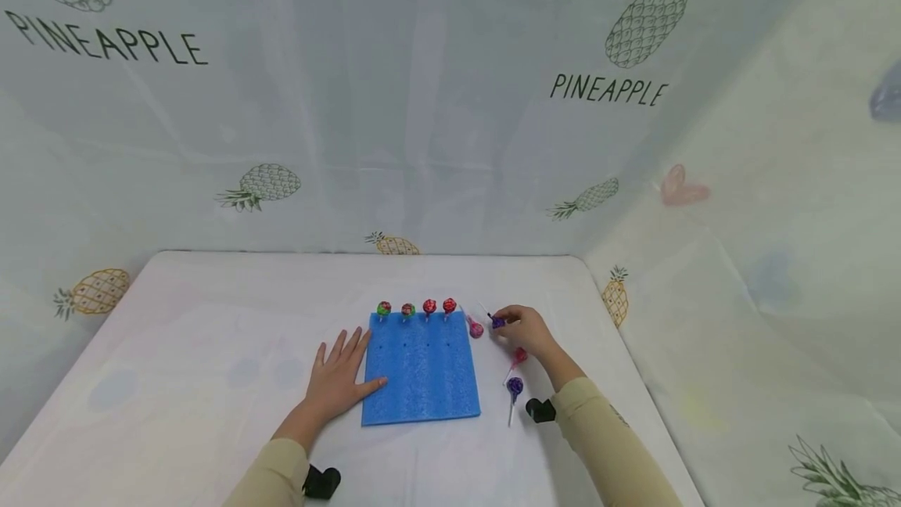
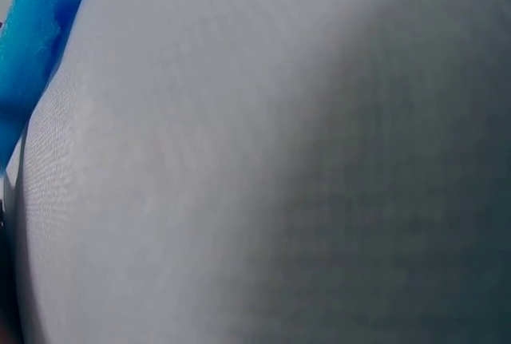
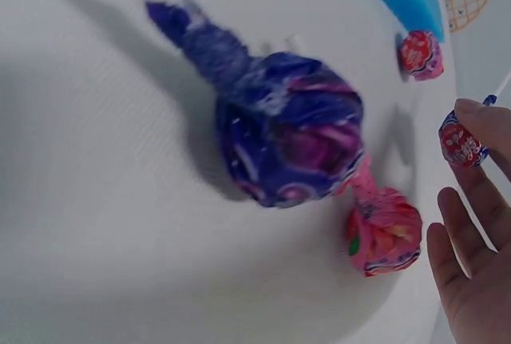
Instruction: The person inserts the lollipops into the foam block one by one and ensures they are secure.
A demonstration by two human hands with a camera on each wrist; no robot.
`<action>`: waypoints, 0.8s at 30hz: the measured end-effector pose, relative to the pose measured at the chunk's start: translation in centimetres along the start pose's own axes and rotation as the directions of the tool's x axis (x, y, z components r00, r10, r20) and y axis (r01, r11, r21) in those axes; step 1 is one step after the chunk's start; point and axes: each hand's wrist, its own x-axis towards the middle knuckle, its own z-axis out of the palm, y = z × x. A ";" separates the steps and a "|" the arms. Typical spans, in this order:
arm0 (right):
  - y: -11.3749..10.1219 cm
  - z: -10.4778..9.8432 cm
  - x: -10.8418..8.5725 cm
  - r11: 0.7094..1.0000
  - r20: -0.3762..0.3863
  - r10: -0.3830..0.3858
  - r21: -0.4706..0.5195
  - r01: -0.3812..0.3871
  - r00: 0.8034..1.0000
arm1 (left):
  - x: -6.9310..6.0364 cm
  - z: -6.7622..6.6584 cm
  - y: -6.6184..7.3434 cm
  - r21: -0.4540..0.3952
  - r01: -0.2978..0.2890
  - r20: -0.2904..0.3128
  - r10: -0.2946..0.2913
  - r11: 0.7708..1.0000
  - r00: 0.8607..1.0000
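A blue foam board (image 1: 422,374) lies on the table, with small holes in its face. Along its far edge stand several lollipops, two green-and-red (image 1: 383,308) and two red (image 1: 429,306). My left hand (image 1: 334,383) lies spread at the board's left side, its thumb resting on the board. Right of the board, my right hand (image 1: 526,329) pinches a purple-wrapped lollipop (image 3: 461,143) by its candy head between thumb and fingers, the stick pointing away. A pink lollipop (image 1: 475,329) lies by the board's far right corner. Nearer me lie another pink one (image 3: 386,232) and a purple one (image 3: 291,132).
A white cloth covers the table (image 1: 211,335). Behind and to the right hang curtains (image 1: 422,100) printed with pineapples. Black wrist devices (image 1: 540,411) sit below both forearms. The left wrist view shows mostly pale cloth and the board's edge (image 2: 36,33).
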 end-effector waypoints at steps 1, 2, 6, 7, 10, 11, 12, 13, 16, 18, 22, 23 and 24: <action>-0.1 -0.1 0.0 1.000 -0.003 -0.009 0.003 0.009 1.000 | 0.0 0.0 0.0 0.001 0.000 -0.001 0.000 1.000 1.000; -0.3 -0.2 0.0 1.000 -0.007 -0.020 0.003 0.020 1.000 | 0.0 -0.1 0.1 0.008 0.001 0.001 -0.001 1.000 1.000; -1.0 -0.5 0.1 0.996 -0.041 -0.084 0.024 0.085 0.996 | 0.0 -0.3 0.3 0.000 -0.002 0.004 0.002 1.000 1.000; -1.2 -0.6 0.1 0.994 -0.049 -0.102 0.027 0.104 0.994 | 0.0 -0.4 0.4 -0.001 -0.003 0.004 0.003 1.000 1.000; -1.8 -0.7 0.1 0.989 -0.058 -0.140 0.037 0.142 0.989 | 0.0 -0.5 0.5 0.001 0.002 0.010 -0.002 1.000 1.000; -2.1 -0.8 0.1 0.988 -0.056 -0.145 0.038 0.147 0.988 | 0.0 -0.5 0.5 0.002 0.003 0.010 -0.003 1.000 1.000; -2.4 -0.8 0.1 0.987 -0.053 -0.151 0.041 0.154 0.987 | 0.0 -0.5 0.5 0.005 0.005 0.010 -0.005 1.000 1.000; -2.7 -0.8 0.1 0.987 -0.049 -0.154 0.042 0.156 0.987 | 0.0 -0.5 0.5 0.004 0.005 0.010 -0.005 1.000 1.000; -3.6 -0.8 0.0 0.985 -0.040 -0.163 0.052 0.165 0.986 | 0.0 -0.6 0.5 0.003 0.005 0.004 -0.005 1.000 1.000; -4.2 -0.8 -0.1 0.983 -0.035 -0.174 0.061 0.176 0.984 | 0.0 -0.5 0.5 0.004 0.005 0.001 -0.005 1.000 1.000; -5.1 -0.6 -0.2 0.977 -0.020 -0.194 0.089 0.195 0.981 | -0.1 -0.5 0.4 0.007 0.005 0.002 -0.005 1.000 1.000; -5.3 -0.5 -0.2 0.974 -0.016 -0.201 0.100 0.202 0.979 | -0.1 -0.5 0.4 0.007 0.006 0.001 -0.006 1.000 1.000; -5.4 -0.5 -0.2 0.972 -0.013 -0.207 0.110 0.207 0.978 | -0.1 -0.5 0.4 0.007 0.006 0.000 -0.006 1.000 1.000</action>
